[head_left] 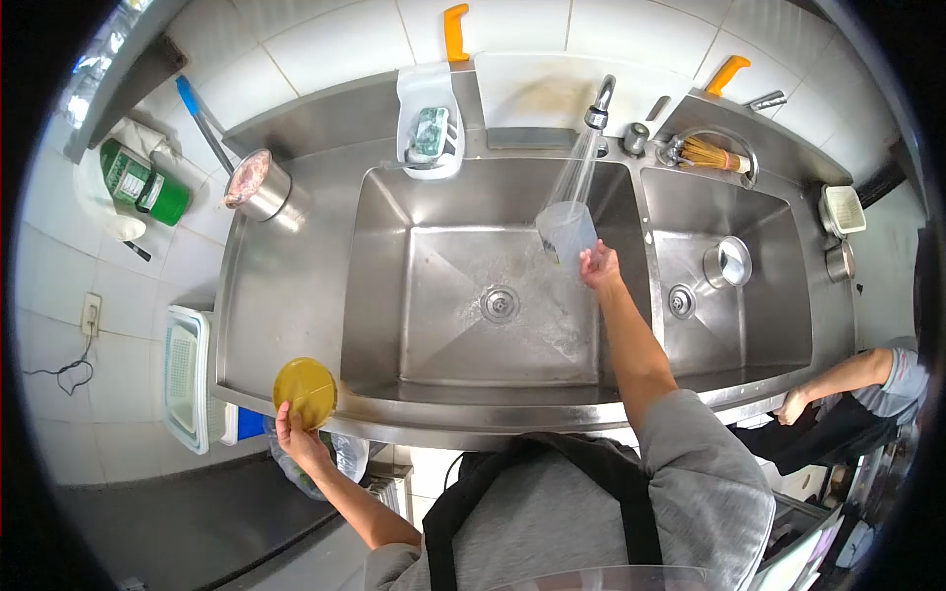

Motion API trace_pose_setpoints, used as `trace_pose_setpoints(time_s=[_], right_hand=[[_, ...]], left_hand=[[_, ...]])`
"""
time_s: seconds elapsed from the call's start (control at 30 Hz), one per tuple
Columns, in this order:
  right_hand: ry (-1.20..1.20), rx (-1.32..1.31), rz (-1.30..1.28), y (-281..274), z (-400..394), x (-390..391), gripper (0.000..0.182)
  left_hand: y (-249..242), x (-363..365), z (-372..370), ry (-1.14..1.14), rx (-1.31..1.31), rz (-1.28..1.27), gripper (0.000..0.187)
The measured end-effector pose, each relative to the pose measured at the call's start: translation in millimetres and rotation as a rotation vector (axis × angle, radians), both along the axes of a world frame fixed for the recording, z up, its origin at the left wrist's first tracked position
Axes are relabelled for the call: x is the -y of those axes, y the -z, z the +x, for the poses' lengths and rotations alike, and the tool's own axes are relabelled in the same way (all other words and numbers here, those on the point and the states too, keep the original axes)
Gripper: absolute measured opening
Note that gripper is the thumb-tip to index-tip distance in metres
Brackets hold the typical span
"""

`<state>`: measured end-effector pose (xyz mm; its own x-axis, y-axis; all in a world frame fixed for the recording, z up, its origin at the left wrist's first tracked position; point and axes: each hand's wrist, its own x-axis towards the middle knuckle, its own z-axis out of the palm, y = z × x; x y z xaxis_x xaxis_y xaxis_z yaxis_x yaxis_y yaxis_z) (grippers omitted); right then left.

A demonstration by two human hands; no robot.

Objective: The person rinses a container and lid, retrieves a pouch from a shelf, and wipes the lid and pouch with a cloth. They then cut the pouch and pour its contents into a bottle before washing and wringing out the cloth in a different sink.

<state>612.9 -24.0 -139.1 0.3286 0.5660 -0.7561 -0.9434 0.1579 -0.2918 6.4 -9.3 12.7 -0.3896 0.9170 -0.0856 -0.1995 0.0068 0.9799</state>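
Observation:
Under the running faucet point(598, 103), my right hand point(599, 266) grips a translucent plastic container point(568, 232), tilted over the large sink basin point(443, 325). Water streams onto the container, and some spreads around the drain point(500, 303). On the other side, my left hand point(301, 438) pinches a round yellow lid point(305, 392) by its lower edge, above the counter's front left corner. A faint line crosses the lid's face.
A metal pot point(264, 189) with pinkish contents stands on the left counter. A white caddy point(431, 128) holds a sponge behind the basin. In the smaller right basin sits a round metal container point(729, 264). Another person's hand point(791, 406) is at the right edge.

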Motion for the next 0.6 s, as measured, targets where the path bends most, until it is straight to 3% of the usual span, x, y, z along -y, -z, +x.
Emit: trace_pose_setpoints(time_s=[0.07,0.1,0.17,0.2,0.27,0.37,0.4,0.5,0.53,0.6], right_hand=[[-0.18,0.345,-0.055,-19.1,-1.2,11.5,0.006],[-0.181,0.346,-0.062,-9.0,-3.5,10.9,0.006],[-0.706,1.531,-0.218,21.7,-8.8,8.7,0.014],[-0.696,1.528,-0.227,1.8,-18.2,9.3,0.014],[-1.045,2.316,-0.239,-65.0,-41.5,9.8,0.016],[-0.975,2.296,-0.388,-32.2,-36.2,3.7,0.013],[-1.119,2.302,-0.27,-36.0,-41.8,3.1,0.014],[-0.999,2.242,-0.169,-40.6,-32.0,3.0,0.02],[-0.898,2.307,-0.245,-40.0,-33.4,4.2,0.019],[-1.02,2.246,-0.197,-35.5,-38.3,4.0,0.014]], left_hand=[[1.2,2.3,1.6,-0.014,0.002,-0.014,0.024],[1.4,3.3,3.0,-0.02,-0.002,-0.021,0.024],[4.5,3.3,6.0,0.0,-0.001,-0.022,0.024],[5.0,1.1,8.8,0.02,0.0,-0.017,0.025],[0.3,-3.5,19.0,0.047,-0.002,-0.026,0.026],[-14.2,-5.3,38.6,0.059,-0.031,-0.013,0.028],[-19.0,-6.9,43.2,0.051,-0.059,-0.003,0.029],[-27.4,-2.8,41.3,0.106,-0.071,0.016,0.031],[-24.1,-2.3,38.1,0.105,-0.071,0.016,0.031],[-14.4,-0.5,26.3,0.137,-0.107,0.023,0.028]])
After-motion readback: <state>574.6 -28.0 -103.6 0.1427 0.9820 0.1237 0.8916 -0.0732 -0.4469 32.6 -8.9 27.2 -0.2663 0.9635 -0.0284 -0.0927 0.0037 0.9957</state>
